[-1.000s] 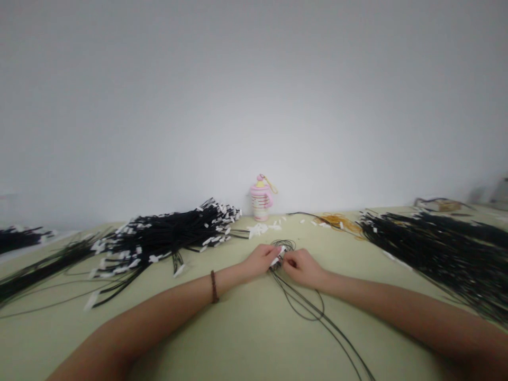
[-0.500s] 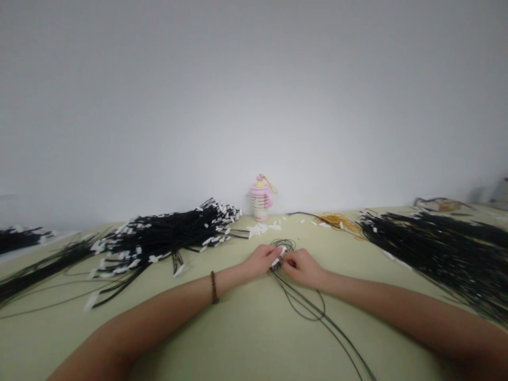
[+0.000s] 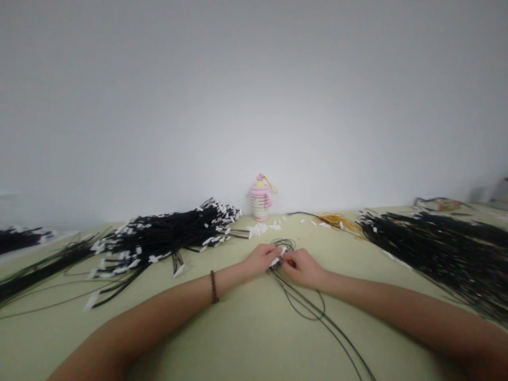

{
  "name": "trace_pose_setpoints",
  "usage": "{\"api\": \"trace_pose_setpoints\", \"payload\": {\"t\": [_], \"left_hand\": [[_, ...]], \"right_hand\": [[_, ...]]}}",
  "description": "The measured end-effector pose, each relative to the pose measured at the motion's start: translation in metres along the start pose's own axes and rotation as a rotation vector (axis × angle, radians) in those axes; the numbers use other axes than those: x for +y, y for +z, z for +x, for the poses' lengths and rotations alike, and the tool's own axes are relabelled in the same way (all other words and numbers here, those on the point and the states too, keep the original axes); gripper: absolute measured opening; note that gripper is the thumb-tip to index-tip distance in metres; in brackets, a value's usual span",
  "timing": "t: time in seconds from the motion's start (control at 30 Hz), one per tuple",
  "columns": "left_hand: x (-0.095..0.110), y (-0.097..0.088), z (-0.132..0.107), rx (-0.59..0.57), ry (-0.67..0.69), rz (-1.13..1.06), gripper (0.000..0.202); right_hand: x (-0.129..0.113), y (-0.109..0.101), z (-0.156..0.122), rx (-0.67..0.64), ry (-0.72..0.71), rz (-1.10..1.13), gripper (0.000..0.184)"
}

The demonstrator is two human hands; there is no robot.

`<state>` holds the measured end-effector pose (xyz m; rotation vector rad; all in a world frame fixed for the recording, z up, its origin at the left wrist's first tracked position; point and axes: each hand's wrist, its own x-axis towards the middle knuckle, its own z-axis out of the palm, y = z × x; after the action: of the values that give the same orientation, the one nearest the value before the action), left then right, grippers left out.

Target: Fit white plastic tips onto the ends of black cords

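Note:
My left hand [image 3: 261, 260] is closed, its thumb and fingers pinching a small white connector [image 3: 276, 259] on thin black cables. Against it from the right comes my right hand [image 3: 300, 266], also closed, its fingertips at the connector and cable ends; exactly what sits between them is too small to make out. Behind the hands a loop of the black cables [image 3: 286, 243] shows on the table. Their tails [image 3: 313, 308] run down toward the lower right, with one loose loop beside them.
A pile of black cables with white ends [image 3: 174, 231] lies left, another black cable bundle [image 3: 432, 248] right. Small white pieces [image 3: 260, 228] are scattered near a pink and white cup-shaped container [image 3: 261, 201] by the wall. Yellow cords [image 3: 336, 220] lie behind to the right.

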<state>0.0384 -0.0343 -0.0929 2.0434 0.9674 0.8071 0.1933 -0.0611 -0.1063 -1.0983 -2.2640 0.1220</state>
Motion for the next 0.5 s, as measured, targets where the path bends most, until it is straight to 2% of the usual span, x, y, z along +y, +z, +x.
{"api": "trace_pose_setpoints", "payload": {"t": [0.5], "left_hand": [[-0.0015,0.0004,0.0000,-0.022,0.005,0.000,0.049]], "right_hand": [[-0.0013,-0.0002,-0.0005,0.003,-0.019,-0.001,0.018]]}}
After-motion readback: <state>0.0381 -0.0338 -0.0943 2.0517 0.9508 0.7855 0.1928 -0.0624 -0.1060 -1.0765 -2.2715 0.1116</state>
